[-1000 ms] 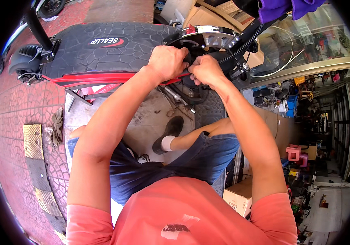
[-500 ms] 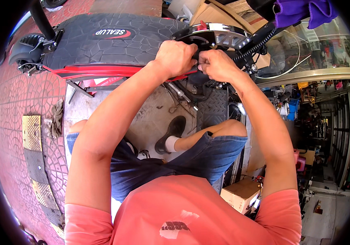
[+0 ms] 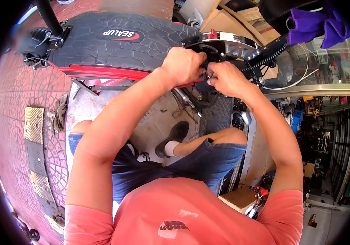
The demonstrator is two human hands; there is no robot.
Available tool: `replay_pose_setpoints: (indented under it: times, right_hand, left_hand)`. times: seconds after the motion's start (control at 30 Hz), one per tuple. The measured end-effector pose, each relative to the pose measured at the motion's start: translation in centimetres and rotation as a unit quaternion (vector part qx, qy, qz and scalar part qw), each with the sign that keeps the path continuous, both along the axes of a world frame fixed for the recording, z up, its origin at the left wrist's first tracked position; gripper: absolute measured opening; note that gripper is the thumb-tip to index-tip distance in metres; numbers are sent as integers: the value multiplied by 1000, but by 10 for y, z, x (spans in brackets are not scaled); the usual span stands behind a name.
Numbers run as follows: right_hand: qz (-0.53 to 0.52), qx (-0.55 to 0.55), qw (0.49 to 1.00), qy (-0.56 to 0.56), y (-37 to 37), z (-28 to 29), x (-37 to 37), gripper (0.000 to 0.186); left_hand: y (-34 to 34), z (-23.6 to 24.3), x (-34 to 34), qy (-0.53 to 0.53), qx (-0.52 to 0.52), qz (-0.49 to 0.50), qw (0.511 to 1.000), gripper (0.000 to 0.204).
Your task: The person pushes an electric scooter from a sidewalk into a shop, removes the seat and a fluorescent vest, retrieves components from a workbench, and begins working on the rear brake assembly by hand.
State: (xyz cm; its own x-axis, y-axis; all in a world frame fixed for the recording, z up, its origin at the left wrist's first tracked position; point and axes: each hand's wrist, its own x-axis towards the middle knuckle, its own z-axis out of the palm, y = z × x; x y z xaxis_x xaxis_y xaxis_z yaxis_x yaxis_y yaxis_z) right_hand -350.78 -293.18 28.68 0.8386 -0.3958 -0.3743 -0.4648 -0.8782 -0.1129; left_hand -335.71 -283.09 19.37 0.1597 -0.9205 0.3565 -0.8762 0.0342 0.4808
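Note:
An electric scooter with a black textured deck (image 3: 89,43) and red side trim (image 3: 113,72) lies across the top of the view. My left hand (image 3: 183,65) is curled at the deck's right end, beside the silver-and-black folding mechanism (image 3: 236,45); what its fingertips hold is hidden. Just right of it, my right hand (image 3: 228,77) pinches at a small dark part under that mechanism, too small to name. A black coiled cable (image 3: 265,61) runs above my right hand, and metal tubing with loose cables (image 3: 185,100) hangs below both hands.
A purple cloth (image 3: 307,28) hangs at top right near cardboard (image 3: 220,22) and a glass-topped case (image 3: 334,65). An open cardboard box (image 3: 236,198) and cluttered shop goods are at right. A ridged metal plate (image 3: 215,114) lies below the scooter; a grey rag (image 3: 58,114) rests on paving at left.
The scooter and both hands appear farther right in the picture, with the whole view somewhat shifted. My hands remain together at the folding mechanism, fingers curled.

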Motion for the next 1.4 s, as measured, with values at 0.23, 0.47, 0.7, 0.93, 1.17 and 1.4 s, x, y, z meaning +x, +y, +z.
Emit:
replay_pose_setpoints:
  times: [0.23, 0.47, 0.7, 0.93, 1.17, 1.4]
  right_hand:
    - [210, -62, 973, -75, -17, -8, -2, 11]
    - [282, -109, 943, -141, -26, -17, -3, 13]
    - [275, -117, 943, -149, -21, -7, -10, 10]
    - [266, -76, 951, -140, -33, -11, -6, 10]
    - [-108, 216, 893, -379, -20, -7, -21, 6]
    - [-268, 331, 805, -413, -13, -59, -42, 7]
  left_hand:
    - [-2, 0, 1, 6, -7, -8, 1000, 21]
    - [-1, -2, 2, 7, -18, -14, 1000, 19]
    - [-2, 0, 1, 5, -18, -16, 1000, 22]
    - [-3, -2, 2, 1, -19, -16, 1000, 24]
    - [-1, -2, 3, 5, -7, -17, 1000, 26]
    - [-2, 0, 0, 0, -3, -20, 1000, 26]
